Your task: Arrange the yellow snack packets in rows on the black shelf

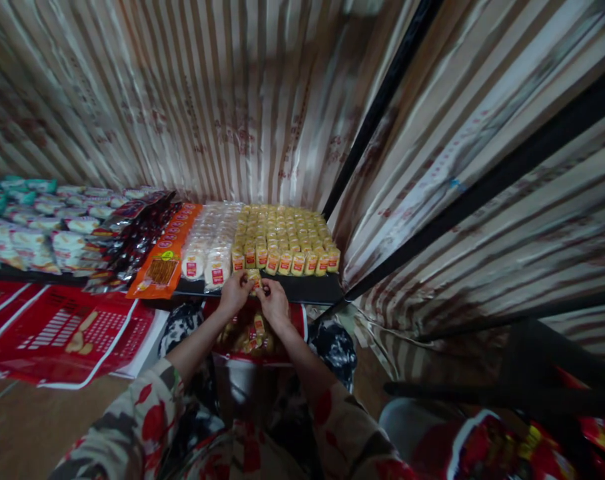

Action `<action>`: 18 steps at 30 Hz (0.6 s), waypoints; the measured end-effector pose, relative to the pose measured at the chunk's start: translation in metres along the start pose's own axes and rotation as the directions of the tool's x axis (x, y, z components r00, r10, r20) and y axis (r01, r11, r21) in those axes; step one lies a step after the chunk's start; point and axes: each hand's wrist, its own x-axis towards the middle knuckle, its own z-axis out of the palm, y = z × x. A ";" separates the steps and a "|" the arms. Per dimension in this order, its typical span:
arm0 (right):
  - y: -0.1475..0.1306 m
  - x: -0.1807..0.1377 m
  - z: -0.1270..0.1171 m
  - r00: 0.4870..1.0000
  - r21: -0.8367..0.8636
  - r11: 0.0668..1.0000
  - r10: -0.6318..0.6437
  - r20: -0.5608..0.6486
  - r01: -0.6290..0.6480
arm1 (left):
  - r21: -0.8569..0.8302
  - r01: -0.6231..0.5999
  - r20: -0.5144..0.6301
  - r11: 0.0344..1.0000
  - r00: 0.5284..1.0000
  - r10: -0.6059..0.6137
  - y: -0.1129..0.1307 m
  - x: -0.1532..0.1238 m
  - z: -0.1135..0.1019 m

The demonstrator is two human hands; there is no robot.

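Left hand (235, 293) and right hand (275, 305) come close together, fingertips pinching one small yellow packet (254, 276) from either side. Striped sheeting (182, 87) spreads behind and to the right, crossed by black bars (482, 192). Below it runs a black shelf (305, 288), loaded with snacks. On the left, a red printed sack (107, 327) lies flat in front of the shelf; between the person's knees, a red bag (298, 320) holds loose yellow packets. Along the shelf, from left to right, sit pale bags (32, 243), dark packets (137, 233), orange packets (165, 257), white packets (207, 240) and tight rows of yellow packets (287, 240). Smallest is the pinched packet itself, at the shelf's front edge, just before those rows and above the bag.
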 end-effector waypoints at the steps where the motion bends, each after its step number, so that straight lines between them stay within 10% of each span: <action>1: 0.000 0.004 0.003 1.000 -0.008 1.000 -0.002 -0.002 0.002 | 0.043 0.001 -0.003 0.999 1.000 -0.001 0.002 0.004 0.001; 18: 0.001 0.036 0.037 0.993 -0.077 0.995 0.053 -0.105 -0.061 | 0.135 -0.181 -0.165 0.974 0.965 0.202 -0.015 0.019 0.013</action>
